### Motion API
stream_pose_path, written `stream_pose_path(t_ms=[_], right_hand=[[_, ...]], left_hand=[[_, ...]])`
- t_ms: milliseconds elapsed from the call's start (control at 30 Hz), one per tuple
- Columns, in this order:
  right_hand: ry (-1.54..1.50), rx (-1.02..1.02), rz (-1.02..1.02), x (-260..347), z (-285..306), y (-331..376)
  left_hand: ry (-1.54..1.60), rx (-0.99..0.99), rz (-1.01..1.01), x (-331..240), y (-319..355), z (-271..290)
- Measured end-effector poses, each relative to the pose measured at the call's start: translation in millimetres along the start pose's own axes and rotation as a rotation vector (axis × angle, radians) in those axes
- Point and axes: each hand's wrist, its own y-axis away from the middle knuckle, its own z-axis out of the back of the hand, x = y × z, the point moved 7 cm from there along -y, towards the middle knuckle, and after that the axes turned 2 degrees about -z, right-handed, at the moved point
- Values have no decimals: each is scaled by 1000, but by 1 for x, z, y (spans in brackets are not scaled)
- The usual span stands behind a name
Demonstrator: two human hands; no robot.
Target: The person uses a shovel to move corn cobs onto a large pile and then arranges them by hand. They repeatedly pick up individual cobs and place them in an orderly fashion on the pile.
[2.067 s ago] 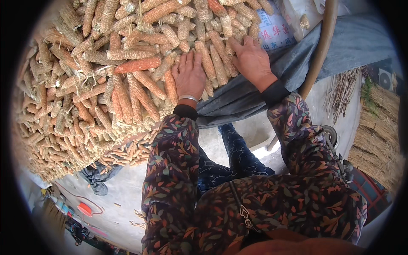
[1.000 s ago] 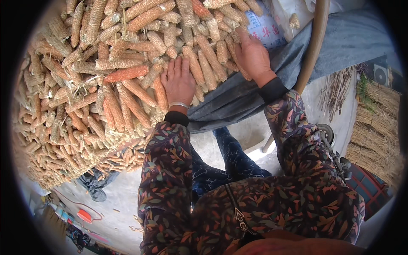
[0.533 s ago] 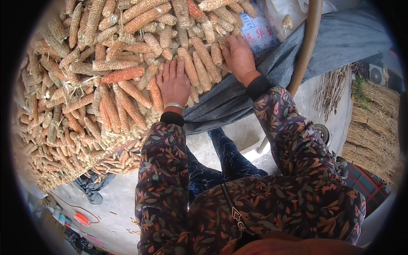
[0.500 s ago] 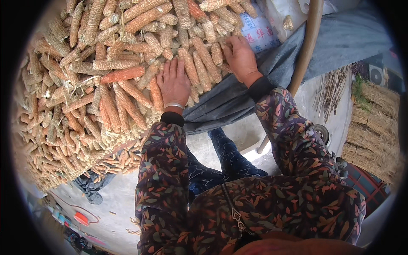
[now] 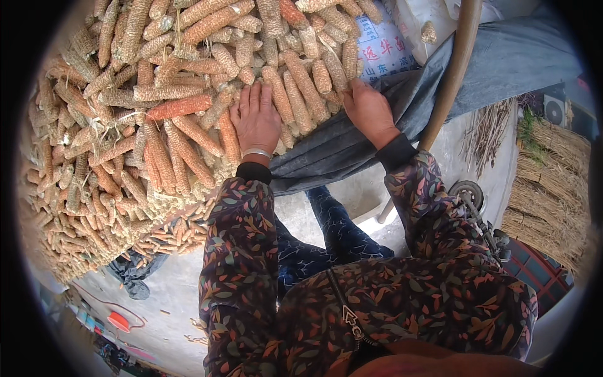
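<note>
A big heap of bare corncobs (image 5: pixel 182 154), tan to reddish orange, fills the upper left. My left hand (image 5: pixel 256 122) lies flat on the heap's near edge, its fingers stretched out over the cobs. A bracelet circles that wrist. To its right, my right hand (image 5: pixel 369 113) is closed, fingers curled, where the outermost cobs meet a dark grey plastic sheet (image 5: pixel 330 154). Its fingertips are partly hidden, so what they hold, if anything, cannot be made out. Between the hands several cobs lie side by side, and a redder cob (image 5: pixel 180 107) rests left of my left hand.
A printed white sack (image 5: pixel 384 53) lies beyond my right hand. A curved wooden pole (image 5: pixel 453 72) rises on the right, crossing the sheet. Farther right are a small wheel (image 5: pixel 468 193) and straw bundles (image 5: pixel 546 195). More cobs (image 5: pixel 182 232) lie lower, near a black plastic bag (image 5: pixel 135 276).
My right hand has drawn back toward me and slightly right, off the cobs to the sheet's edge, and its fingers have curled. More of the sack shows. My left hand stays nearly in place.
</note>
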Motion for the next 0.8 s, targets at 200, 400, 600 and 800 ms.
stream_pose_path(t_ms=[200, 400, 600, 800], right_hand=[[-114, -177, 137, -10, 11, -7], [-131, -261, 101, -6, 31, -30], [-59, -231, 26, -7, 30, -65], [9, -195, -106, -4, 28, -76]], left_hand=[[-13, 3, 10, -1, 2, 2], [-24, 17, 12, 2, 2, 1], [-13, 29, 15, -2, 1, -1], [-5, -23, 4, 1, 3, 0]])
